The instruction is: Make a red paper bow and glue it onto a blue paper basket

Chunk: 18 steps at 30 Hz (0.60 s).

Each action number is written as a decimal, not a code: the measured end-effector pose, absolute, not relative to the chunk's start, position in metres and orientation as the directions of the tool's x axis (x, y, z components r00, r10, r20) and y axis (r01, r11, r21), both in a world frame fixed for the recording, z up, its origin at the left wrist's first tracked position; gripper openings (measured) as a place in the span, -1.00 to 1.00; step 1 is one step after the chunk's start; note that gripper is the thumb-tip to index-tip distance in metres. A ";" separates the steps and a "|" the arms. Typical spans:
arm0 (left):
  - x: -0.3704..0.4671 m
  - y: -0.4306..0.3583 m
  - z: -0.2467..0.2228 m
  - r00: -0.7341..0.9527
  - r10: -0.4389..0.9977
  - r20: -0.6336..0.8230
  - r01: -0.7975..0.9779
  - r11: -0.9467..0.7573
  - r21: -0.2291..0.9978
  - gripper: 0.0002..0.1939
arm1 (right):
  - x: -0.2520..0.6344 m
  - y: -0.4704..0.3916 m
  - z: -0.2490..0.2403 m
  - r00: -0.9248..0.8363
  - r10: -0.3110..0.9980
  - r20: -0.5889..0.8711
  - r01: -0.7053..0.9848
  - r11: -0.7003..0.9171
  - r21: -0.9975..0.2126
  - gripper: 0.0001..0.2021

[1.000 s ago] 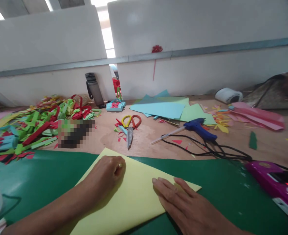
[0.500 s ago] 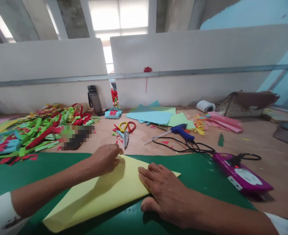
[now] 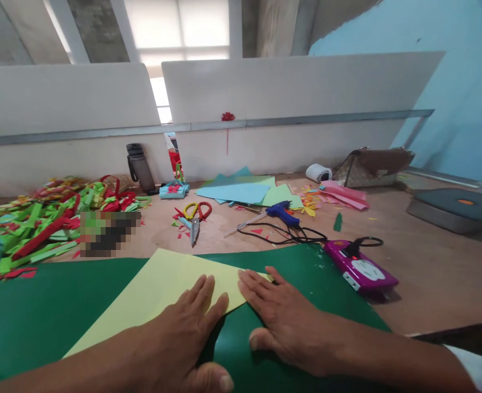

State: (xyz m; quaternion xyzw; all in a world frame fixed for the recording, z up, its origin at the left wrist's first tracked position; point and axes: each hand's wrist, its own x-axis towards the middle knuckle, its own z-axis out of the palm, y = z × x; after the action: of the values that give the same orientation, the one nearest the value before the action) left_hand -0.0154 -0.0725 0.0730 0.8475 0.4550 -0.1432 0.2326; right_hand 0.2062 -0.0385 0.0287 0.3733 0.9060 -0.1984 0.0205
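A pale yellow sheet of paper [image 3: 142, 297], folded over on itself, lies on a dark green mat [image 3: 81, 295]. My left hand [image 3: 187, 327] rests on the paper's near edge with its fingers stretched out. Beside it, my right hand [image 3: 281, 311] presses flat on the paper's right end, fingers extended and thumb apart. Both hands are open and grasp nothing. My left forearm hides the paper's near left part. Beyond the mat lie scissors [image 3: 195, 232] with one yellow and one red handle.
A blue glue gun [image 3: 284, 214] with a black cord lies near a purple power strip [image 3: 359, 267]. Paper strips [image 3: 40, 224] heap at left, near a bottle [image 3: 140, 169]. Coloured sheets [image 3: 236, 192] lie at the back; a handbag [image 3: 375, 166] and grey case [image 3: 457, 210] stand right.
My left hand has moved from the paper's far edge to its near edge, and its curled fingers have straightened. The right hand stays on the paper's right end. The view has swung right.
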 end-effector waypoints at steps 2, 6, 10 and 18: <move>-0.012 -0.075 0.074 0.544 0.710 -0.447 0.839 -0.469 0.276 -0.09 | 0.223 -0.040 0.028 -0.675 0.709 -0.206 0.735 0.619 -0.279 -0.26; -0.004 -0.078 0.071 0.523 0.735 -0.432 0.852 -0.448 0.271 -0.08 | 0.246 -0.043 0.027 -0.653 0.731 -0.198 0.757 0.623 -0.198 -0.30; 0.005 -0.078 0.063 0.517 0.755 -0.403 0.856 -0.448 0.257 -0.06 | 0.243 -0.042 0.025 -0.656 0.745 -0.121 0.755 0.645 -0.115 -0.30; 0.024 -0.078 0.061 0.458 0.813 -0.359 0.888 -0.398 0.232 -0.04 | 0.218 -0.039 0.020 -0.741 0.671 -0.006 0.667 0.735 -0.118 -0.31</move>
State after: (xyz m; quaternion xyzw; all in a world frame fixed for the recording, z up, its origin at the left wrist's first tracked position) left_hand 0.0244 -0.0779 0.0614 0.8306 0.5118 -0.0942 0.1980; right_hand 0.2177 -0.0395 0.0196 0.3594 0.9313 -0.0563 -0.0183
